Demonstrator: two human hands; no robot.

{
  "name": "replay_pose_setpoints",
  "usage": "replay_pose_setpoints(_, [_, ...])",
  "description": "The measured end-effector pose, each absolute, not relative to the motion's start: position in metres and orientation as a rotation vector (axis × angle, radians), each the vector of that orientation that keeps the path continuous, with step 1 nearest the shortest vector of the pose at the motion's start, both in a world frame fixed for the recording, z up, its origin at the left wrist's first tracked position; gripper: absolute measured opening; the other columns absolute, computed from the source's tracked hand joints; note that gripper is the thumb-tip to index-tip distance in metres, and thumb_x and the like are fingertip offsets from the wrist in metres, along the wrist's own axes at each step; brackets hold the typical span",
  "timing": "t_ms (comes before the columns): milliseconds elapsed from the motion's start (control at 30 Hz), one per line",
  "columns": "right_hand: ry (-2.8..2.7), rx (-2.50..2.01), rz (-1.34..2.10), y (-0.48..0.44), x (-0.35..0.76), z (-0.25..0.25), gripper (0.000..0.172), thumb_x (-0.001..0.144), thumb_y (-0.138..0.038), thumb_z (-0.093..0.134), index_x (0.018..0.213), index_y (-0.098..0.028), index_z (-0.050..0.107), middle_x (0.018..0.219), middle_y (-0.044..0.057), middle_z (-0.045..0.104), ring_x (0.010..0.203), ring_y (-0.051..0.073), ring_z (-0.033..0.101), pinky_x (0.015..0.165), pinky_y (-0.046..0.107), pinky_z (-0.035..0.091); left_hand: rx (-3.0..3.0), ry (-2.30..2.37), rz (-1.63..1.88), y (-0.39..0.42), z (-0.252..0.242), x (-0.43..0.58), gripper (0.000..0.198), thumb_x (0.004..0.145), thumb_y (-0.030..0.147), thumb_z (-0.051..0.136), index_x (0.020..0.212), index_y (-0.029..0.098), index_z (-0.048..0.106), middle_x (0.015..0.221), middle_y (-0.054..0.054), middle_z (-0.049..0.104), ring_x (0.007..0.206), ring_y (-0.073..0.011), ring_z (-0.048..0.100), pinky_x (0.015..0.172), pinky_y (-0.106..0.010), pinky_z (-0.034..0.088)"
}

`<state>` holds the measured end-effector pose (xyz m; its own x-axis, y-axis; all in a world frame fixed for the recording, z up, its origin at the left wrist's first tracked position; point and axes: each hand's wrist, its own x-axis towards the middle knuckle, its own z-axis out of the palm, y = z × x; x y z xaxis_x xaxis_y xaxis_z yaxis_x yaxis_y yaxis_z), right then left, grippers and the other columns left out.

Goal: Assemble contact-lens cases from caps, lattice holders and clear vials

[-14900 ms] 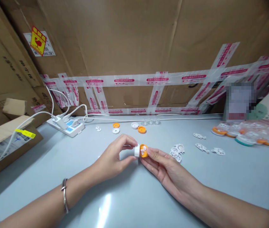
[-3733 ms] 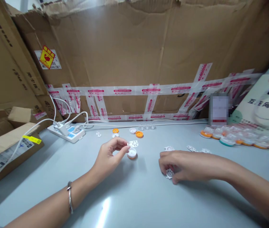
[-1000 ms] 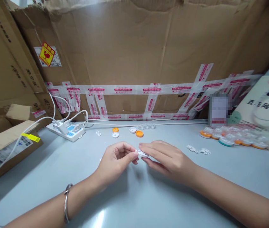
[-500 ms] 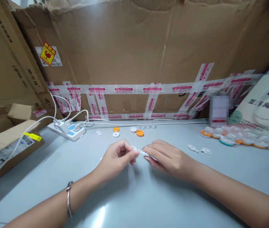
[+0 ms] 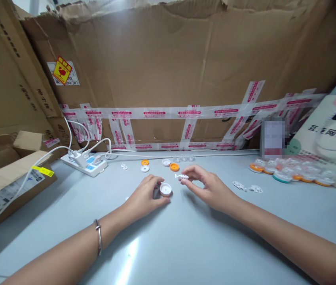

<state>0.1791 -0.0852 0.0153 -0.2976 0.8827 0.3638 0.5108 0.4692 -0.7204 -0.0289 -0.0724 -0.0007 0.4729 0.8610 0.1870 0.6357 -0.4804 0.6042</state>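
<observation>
A small white round cup (image 5: 165, 190) with a raised rim sits upright at the table's middle, its hollow side facing up. My left hand (image 5: 145, 194) curves about its left side, with the thumb at the near edge and the fingers at the far edge. To the right, my right hand (image 5: 206, 184) pinches a small white plastic piece (image 5: 181, 177) with little pegs between thumb and fingers, just above the table. Beyond the hands lie an orange ring (image 5: 174, 167), a white round cap (image 5: 166, 162), another orange ring (image 5: 145, 162) and a white disc (image 5: 145, 168).
Flat white perforated pieces (image 5: 256, 189) lie right of my right hand. Several clear-domed items (image 5: 289, 170) with coloured bases cluster at the right. A power strip (image 5: 86, 164) with cables stands at the back left. A large cardboard box (image 5: 156, 71) walls off the back.
My hands have moved apart. The left one has come down to the table with the white cup, while the right has turned and lifted the white piece slightly away.
</observation>
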Motion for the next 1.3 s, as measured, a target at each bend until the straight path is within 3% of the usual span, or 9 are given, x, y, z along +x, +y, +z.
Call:
replay_pose_setpoints(167, [-1.871,-1.14,0.802,-0.084,0.177,0.017,0.019,0.082,-0.034,0.052,0.094,-0.022,0.06,0.095,0.005,0.068,0.09,0.019,0.063,0.083,0.037,0.048,2.24,1.231,0.72,-0.071,-0.001,-0.025,0.017,0.074,0.026,0.061,0.087,0.016,0.058,0.089,-0.005,0.059,0.084,-0.0202,0.055,0.075,-0.032,0.044])
replay_pose_setpoints(333, [-1.723,-1.129,0.968,-0.087,0.174,0.023,0.025,0.079,-0.038,0.055,0.098,-0.024,0.066,0.101,0.005,0.068,0.092,0.019,0.063,0.088,0.04,0.046,1.944,1.107,0.782,-0.076,0.004,-0.021,0.023,0.072,0.023,0.061,0.093,0.014,0.057,0.087,-0.005,0.063,0.078,-0.0174,0.059,0.073,-0.031,0.046])
replay_pose_setpoints(467, [-1.69,-1.063,0.977,-0.093,0.171,0.03,0.026,0.078,-0.037,0.056,0.099,-0.025,0.065,0.11,0.005,0.064,0.092,0.019,0.062,0.088,0.039,0.046,1.715,0.983,0.822,-0.087,0.014,-0.016,0.032,0.068,0.022,0.066,0.098,0.013,0.058,0.091,-0.006,0.064,0.081,-0.0173,0.061,0.079,-0.032,0.046])
replay_pose_setpoints(700, [-1.693,-1.023,0.815,-0.103,0.169,0.039,0.016,0.076,-0.037,0.061,0.082,-0.022,0.062,0.083,0.002,0.065,0.078,0.017,0.06,0.074,0.034,0.047,1.475,0.956,0.804,-0.103,0.033,-0.012,0.044,0.067,0.021,0.069,0.109,0.014,0.058,0.076,-0.001,0.063,0.071,-0.0138,0.06,0.072,-0.029,0.046])
replay_pose_setpoints(900, [-1.673,-1.05,0.85,-0.106,0.167,0.042,0.016,0.074,-0.037,0.063,0.078,-0.022,0.065,0.081,0.002,0.067,0.08,0.018,0.061,0.075,0.035,0.045,1.352,0.899,0.872,-0.105,0.035,-0.011,0.033,0.063,0.016,0.073,0.091,0.014,0.056,0.083,-0.003,0.066,0.074,-0.0128,0.062,0.072,-0.027,0.047])
replay_pose_setpoints(1300, [-1.733,-1.066,0.772,-0.108,0.164,0.041,0.016,0.075,-0.038,0.062,0.075,-0.022,0.065,0.084,0.002,0.07,0.085,0.02,0.062,0.081,0.037,0.045,1.342,0.964,0.872,-0.105,0.038,-0.011,0.028,0.062,0.016,0.073,0.087,0.012,0.061,0.082,-0.004,0.068,0.074,-0.015,0.064,0.074,-0.03,0.049])
